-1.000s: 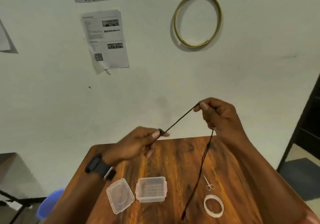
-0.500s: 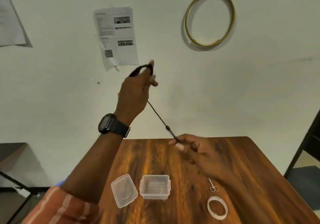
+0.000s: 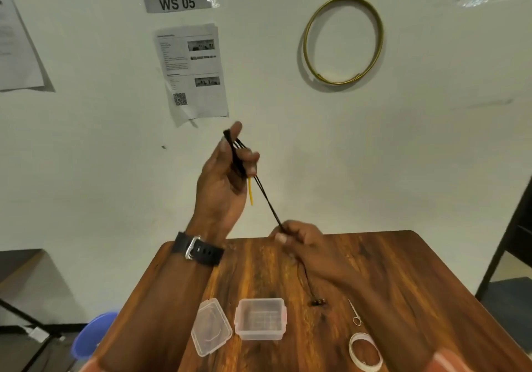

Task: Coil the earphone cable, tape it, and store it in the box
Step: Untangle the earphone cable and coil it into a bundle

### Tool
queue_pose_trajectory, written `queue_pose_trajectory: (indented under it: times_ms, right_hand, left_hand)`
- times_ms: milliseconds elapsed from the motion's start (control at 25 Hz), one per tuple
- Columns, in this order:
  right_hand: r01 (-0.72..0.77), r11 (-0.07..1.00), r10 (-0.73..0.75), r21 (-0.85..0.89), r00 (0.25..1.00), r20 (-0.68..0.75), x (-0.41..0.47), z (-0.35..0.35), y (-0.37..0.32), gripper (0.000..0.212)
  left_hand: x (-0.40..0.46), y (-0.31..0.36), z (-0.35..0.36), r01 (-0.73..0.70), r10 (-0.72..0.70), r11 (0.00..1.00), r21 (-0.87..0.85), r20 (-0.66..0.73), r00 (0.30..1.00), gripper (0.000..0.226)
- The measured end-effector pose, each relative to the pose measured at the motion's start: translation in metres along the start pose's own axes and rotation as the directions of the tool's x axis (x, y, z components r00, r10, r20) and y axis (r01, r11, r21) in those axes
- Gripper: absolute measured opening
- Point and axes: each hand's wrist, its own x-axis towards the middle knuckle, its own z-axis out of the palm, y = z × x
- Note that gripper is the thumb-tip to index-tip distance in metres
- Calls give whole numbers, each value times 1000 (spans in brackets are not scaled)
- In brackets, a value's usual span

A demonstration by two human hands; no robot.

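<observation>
My left hand (image 3: 224, 175) is raised in front of the wall, palm toward me, with several loops of the black earphone cable (image 3: 266, 201) wound over its fingers. A yellow bit hangs below those fingers. From there the cable runs taut down to my right hand (image 3: 299, 237), which pinches it just above the table's far edge. Below my right hand the cable trails onto the wooden table (image 3: 417, 271) and ends in the earbuds (image 3: 318, 302). The clear plastic box (image 3: 260, 318) stands open near the front, its lid (image 3: 211, 330) lying beside it on the left.
Small scissors (image 3: 354, 314) and a roll of clear tape (image 3: 365, 353) lie at the table's front right. A blue bin (image 3: 92, 334) stands on the floor to the left. A dark shelf frame (image 3: 515, 236) is at the right edge.
My left hand rose from table height, and more cable is now looped over its fingers. My right hand dropped to the table's far edge, and the free end with the earbuds came up onto the table.
</observation>
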Motion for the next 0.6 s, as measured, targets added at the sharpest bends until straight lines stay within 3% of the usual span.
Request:
queue_pose_trajectory:
  times_ms: [40,80,120,160,200,240,280,360,400,440,520,600]
  right_hand:
    - [7,1000,-5,-23,996,92,-16,12,-1,13]
    - [23,999,-15,-48,988,152,-27,18,-4,12]
    - [36,996,-23,-75,986,167,-35,16,-11,12]
    - [52,992,-37,-113,991,130,-37,8,-19,13]
    - [80,985,-70,-152,995,73,-36,-5,-27,14]
    - [116,976,-116,-185,993,8,-33,-22,-35,16]
    - [144,968,-159,-205,986,-55,-27,-40,-40,19]
    - [169,960,-207,-222,965,-160,-11,-72,-43,23]
    - [162,968,-201,-194,958,-204,-2,-80,-39,24]
    - [139,982,-167,-126,955,-244,5,-82,-32,25]
    - [56,998,-43,42,966,-254,10,-64,-16,28]
    - [-44,994,61,101,984,-167,-2,-27,3,25]
  left_hand:
    - [16,4,-5,-93,107,974,205,-58,993,44]
    - [28,3,-14,-158,211,844,513,-47,976,41]
    - [31,-1,-26,-206,266,568,797,59,962,38]
    - [30,-8,-41,-246,211,275,930,191,959,35]
    - [22,-14,-52,-251,66,108,962,245,967,30]
    - [11,-22,-61,-241,-112,109,964,252,961,27]
    - [-5,-27,-65,-174,-301,239,955,243,922,30]
    - [-40,-36,-64,168,-575,631,757,311,757,38]
    - [-58,-37,-56,347,-601,758,552,386,700,40]
    - [-72,-38,-45,456,-562,827,328,449,695,42]
    - [-77,-36,-20,453,-396,890,-51,405,824,45]
    - [-62,-35,-4,255,-230,932,-259,124,965,45]
